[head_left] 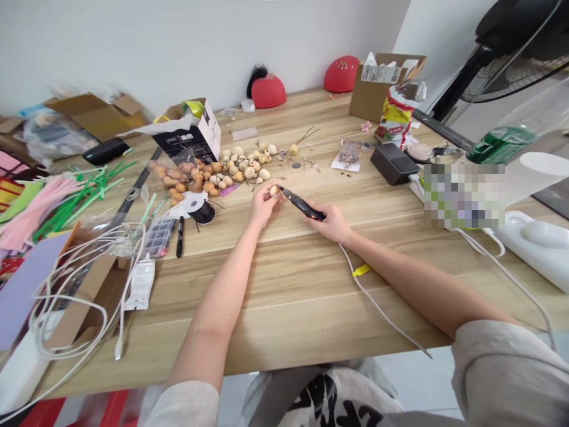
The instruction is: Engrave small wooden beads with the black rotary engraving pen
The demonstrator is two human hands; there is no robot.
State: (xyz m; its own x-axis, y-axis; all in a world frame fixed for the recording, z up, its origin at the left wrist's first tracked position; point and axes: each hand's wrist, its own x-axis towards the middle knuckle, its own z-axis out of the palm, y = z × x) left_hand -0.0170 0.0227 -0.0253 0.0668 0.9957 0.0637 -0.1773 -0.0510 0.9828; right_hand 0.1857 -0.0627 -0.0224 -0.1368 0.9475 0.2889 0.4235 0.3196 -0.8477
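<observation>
Left hand (264,205) pinches small pale egg (274,190) firmly; right hand (329,223) grips black rotary tool (303,205), bit (280,188) touching egg.

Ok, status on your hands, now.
Left hand pinching small pale egg-shaped bead; right hand gripping black corded rotary drill, tip at bead; white cable trailing over table edge.

Wood-grain table (284,308): brown and speckled egg-shaped pods (208,172) piled upper middle, black cord spool (203,212) and marker (179,237) left of center, green pipe cleaners (84,198) far left, cardboard box (377,89) back right.

green pipe cleaners (84,194) | black marker (179,237) | black cord spool (203,212) | red dome (268,92) | cardboard box (372,95)
</observation>
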